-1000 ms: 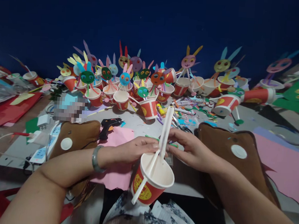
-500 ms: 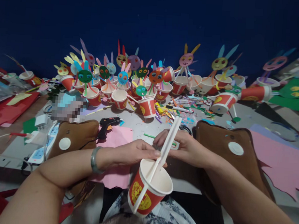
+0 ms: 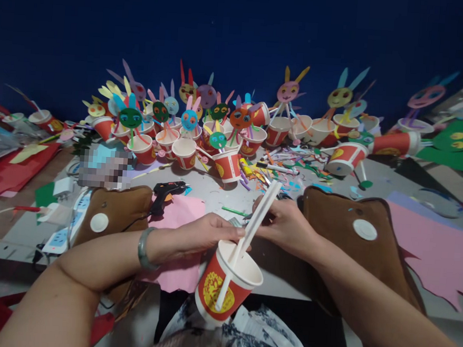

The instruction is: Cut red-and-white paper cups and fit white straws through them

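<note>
A red and white paper cup (image 3: 211,288) with a yellow print tilts over my lap. My left hand (image 3: 211,230), with a bangle at the wrist, pinches its far rim. Long white strips (image 3: 261,210) stand up out of the cup; another white strip (image 3: 223,293) lies down its front. Just behind the upright strips is my right hand (image 3: 287,225), its fingers curled together; what they hold, if anything, is hidden. A green stick (image 3: 234,211) lies on the table beyond the hands.
Behind stand several paper cups (image 3: 184,154) with paper rabbit faces. A black glue gun (image 3: 160,197) rests by pink paper (image 3: 180,275). Brown cushion-like pads (image 3: 332,212) lie either side. Paper scraps and markers (image 3: 277,168) litter the middle; a power strip (image 3: 62,238) is at left.
The cup has shifted slightly left and up and turned a little. My right hand has moved a bit right, with its fingers drawn in behind the strips.
</note>
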